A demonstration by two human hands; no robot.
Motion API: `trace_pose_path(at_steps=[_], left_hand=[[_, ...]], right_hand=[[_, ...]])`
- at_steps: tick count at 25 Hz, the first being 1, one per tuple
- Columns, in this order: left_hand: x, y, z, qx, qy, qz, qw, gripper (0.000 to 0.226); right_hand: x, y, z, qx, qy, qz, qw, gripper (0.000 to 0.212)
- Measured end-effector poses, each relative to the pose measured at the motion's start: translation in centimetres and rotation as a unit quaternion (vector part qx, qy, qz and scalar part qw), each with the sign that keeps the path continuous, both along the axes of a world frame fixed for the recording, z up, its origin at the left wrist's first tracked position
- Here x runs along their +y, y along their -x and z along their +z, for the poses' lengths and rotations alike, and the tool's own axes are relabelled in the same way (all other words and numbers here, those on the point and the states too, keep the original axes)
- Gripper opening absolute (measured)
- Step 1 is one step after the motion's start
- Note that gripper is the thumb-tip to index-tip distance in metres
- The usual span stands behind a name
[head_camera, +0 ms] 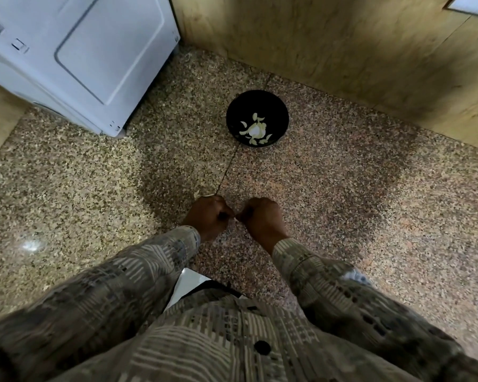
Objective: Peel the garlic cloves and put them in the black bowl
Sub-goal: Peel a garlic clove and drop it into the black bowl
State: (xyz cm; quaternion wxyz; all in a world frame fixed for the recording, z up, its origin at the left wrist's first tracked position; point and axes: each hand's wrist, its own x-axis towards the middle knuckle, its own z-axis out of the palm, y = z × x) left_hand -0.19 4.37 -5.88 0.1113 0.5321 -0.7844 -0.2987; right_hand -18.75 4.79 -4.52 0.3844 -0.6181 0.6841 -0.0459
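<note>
Garlic cloves [255,130], pale and already peeled, lie in the bottom of the black bowl [239,106], which stands on the speckled stone surface [342,188] near the wooden wall [342,45]. Closer to the person, well apart from the bowl, the left hand [209,216] and right hand [262,216] meet; their fingers are curled and pinch a small pale piece [234,215], mostly hidden. A scrap of peel [203,194] lies just beyond the left hand.

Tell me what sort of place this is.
Probably a home kitchen: a speckled stone worktop, a white appliance in the corner against tan tiled walls, and a black bowl holding peeled garlic cloves.
</note>
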Motion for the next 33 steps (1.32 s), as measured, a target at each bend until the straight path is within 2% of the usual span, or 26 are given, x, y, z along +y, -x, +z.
trace_pose_path(at_steps=[4, 7, 11, 14, 17, 20, 21, 22, 23, 24, 25, 27, 29, 30, 31, 33], left_hand=[[0.0, 0.1, 0.2, -0.007, -0.003, 0.007, 1.000, 0.019], [-0.4, 0.1, 0.1, -0.012, -0.004, 0.006, 1.000, 0.019], [-0.4, 0.1, 0.5, -0.006, -0.008, 0.020, 1.000, 0.016], [0.0, 0.1, 0.7, -0.009, -0.015, 0.022, 1.000, 0.014], [0.5, 0.6, 1.0, -0.004, -0.037, 0.024, 0.999, 0.009], [2.6, 1.3, 2.2, 0.053, -0.046, 0.115, 0.991, 0.008], [3.4, 1.9, 3.0, 0.110, -0.086, 0.177, 0.974, 0.009], [4.3, 2.8, 3.8, 0.198, -0.151, 0.255, 0.934, 0.011], [5.2, 4.0, 5.0, 0.298, -0.219, 0.321, 0.872, 0.011], [6.0, 5.0, 6.4, 0.392, -0.277, 0.359, 0.801, 0.011], [6.6, 5.9, 7.7, 0.456, -0.311, 0.369, 0.748, 0.011], [7.7, 7.0, 9.9, 0.526, -0.337, 0.355, 0.695, 0.013], [8.7, 7.6, 11.8, 0.563, -0.336, 0.339, 0.675, 0.015], [9.3, 7.9, 12.6, 0.560, -0.309, 0.334, 0.692, 0.014], [10.0, 8.2, 13.6, 0.530, -0.254, 0.329, 0.739, 0.011], [10.9, 9.0, 15.5, 0.397, -0.090, 0.322, 0.855, 0.007]], right_hand=[[-0.1, 0.5, 0.3, 0.014, 0.004, 0.032, 0.999, 0.018], [-0.3, 0.1, 0.4, 0.027, 0.005, -0.011, 1.000, 0.018], [-0.2, 0.2, 0.7, 0.027, -0.003, 0.037, 0.999, 0.021], [0.5, -0.4, 1.1, 0.024, 0.016, -0.002, 1.000, 0.016], [1.3, 0.0, 0.9, -0.038, -0.005, -0.006, 0.999, 0.013], [2.0, 1.6, 2.7, -0.154, -0.043, -0.084, 0.984, 0.012], [2.1, 1.9, 3.4, -0.212, -0.066, -0.134, 0.966, 0.012], [2.4, 2.1, 4.3, -0.260, -0.084, -0.163, 0.948, 0.013], [2.9, 2.5, 5.3, -0.303, -0.087, -0.171, 0.933, 0.013], [3.5, 2.8, 6.1, -0.327, -0.074, -0.158, 0.929, 0.013], [4.0, 3.3, 7.0, -0.351, -0.059, -0.145, 0.923, 0.012], [5.0, 4.3, 9.0, -0.397, -0.039, -0.129, 0.908, 0.013], [5.8, 5.4, 11.0, -0.444, -0.042, -0.124, 0.886, 0.011], [6.2, 5.8, 12.1, -0.460, -0.044, -0.120, 0.879, 0.010], [6.7, 6.3, 13.2, -0.471, -0.045, -0.120, 0.873, 0.009], [7.8, 7.3, 15.1, -0.495, -0.045, -0.132, 0.858, 0.008]])
